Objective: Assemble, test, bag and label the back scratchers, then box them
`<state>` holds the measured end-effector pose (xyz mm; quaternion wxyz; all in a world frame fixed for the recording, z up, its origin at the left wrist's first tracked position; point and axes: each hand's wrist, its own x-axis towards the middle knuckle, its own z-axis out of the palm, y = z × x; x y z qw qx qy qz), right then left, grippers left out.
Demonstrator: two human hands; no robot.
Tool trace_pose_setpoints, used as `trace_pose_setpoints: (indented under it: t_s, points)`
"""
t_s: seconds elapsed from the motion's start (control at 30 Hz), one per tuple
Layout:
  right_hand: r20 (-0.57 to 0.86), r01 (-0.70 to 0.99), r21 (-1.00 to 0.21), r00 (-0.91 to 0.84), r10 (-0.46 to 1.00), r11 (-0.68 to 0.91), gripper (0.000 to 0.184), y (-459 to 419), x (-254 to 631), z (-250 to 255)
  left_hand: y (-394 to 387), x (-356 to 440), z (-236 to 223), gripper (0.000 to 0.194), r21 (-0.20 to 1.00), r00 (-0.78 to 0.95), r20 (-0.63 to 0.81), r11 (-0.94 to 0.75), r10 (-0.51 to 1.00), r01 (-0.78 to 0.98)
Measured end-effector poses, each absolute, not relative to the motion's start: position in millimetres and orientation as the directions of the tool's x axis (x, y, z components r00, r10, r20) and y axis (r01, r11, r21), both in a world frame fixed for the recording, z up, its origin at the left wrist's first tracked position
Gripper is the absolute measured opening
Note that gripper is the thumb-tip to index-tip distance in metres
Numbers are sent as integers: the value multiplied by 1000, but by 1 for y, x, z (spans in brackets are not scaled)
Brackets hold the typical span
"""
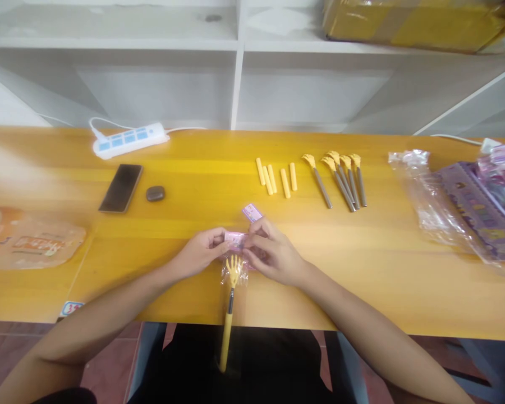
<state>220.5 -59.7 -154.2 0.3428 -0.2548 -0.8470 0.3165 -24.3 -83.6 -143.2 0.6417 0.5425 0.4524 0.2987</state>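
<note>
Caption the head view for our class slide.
Left hand and right hand hold a pink card beyond a yellow back scratcher in clear plastic.

A red "3" starts the table-edge sticker (pixel 72 308).

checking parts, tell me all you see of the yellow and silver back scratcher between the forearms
The yellow and silver back scratcher has a splayed, hand-shaped yellow head, a short metallic-looking shaft and a smooth, plastic-looking yellow handle. Head pointing away, it crosses the yellow wooden tabletop's front edge. Crinkled clear film surrounds the head; how far down is unclear.
</note>
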Motion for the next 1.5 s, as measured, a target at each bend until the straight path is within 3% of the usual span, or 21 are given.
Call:
trace_pose_setpoints:
  t_s: [0.07, 0.2, 0.37, 0.67, 0.93, 1.13, 1.3, 1.43, 1.5]
  points:
    - [420, 245, -714, -599, 682, 656, 5, -61, 219, -156, -84, -24, -143, 32, 962, 401, -268, 221, 876, 160]
    - [344, 265, -819, -484, 805, 509, 23, -63, 214, -164, -87, -25, -142, 34, 957, 392, -251, 167, 885, 236]
    - [186, 187, -928, -517, 835, 322, 41, -66, 207, -169, -91, -26, -141, 34, 941, 361, -217, 96, 907, 325]
    - [94, 77, -983, -575, 813, 168, 36, -68, 209, -166, -91, -27, -143, 33, 930, 365, -229, 92, 902, 356]
    - [51, -20, -998, -669, 741, 51, 42, -65, 216, -151, -90, -31, -147, 28, 954, 455, -251, 139, 854, 265]
    - [10, -30, -999, -692, 722, -16, 44, -61, 223, -148, -88, -31, -136, 40, 942, 602, -300, 330, 740, 63]
    - [10, -96, -993, -652, 758, -69, 44, -53, 226, -150, -93, -28, -128, 44, 911, 662, -403, 347, 632, 224]
    - [-95, -53, -974, -790, 606, -221, 44, -54, 228, -143, -95, -30, -130, 38, 930, 567, -343, 357, 749, 91]
    - [-116, 28, -984, -853, 509, -177, 40, -57, 226, -138, -92, -34, -131, 37, 948, 456, -272, 318, 847, -26]
